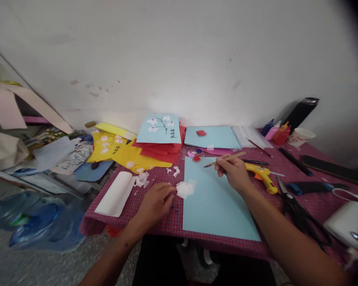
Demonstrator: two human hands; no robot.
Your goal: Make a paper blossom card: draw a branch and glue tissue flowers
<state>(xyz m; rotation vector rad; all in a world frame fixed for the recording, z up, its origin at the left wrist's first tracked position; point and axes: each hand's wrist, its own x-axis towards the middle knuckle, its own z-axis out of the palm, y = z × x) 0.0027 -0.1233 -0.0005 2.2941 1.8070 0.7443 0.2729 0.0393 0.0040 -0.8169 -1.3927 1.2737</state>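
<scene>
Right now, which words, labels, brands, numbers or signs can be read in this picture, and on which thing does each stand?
None can be quoted with certainty.
Blue flower card: black characters at lower right, too blurred.
Yellow flower sheet: black characters, too small.
Paper cup: reddish print, too blurred.

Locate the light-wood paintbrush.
In the head view, the paintbrush is in the right hand, over the light-blue sheet, left of the yellow glue gun.

Right: flask (300,115) near the wall (179,59), just behind a cup (302,136); nearer the viewer, a glue gun (266,177) beside scissors (289,196). Left: clear blue bottles (40,220) on the floor (92,258).
</scene>
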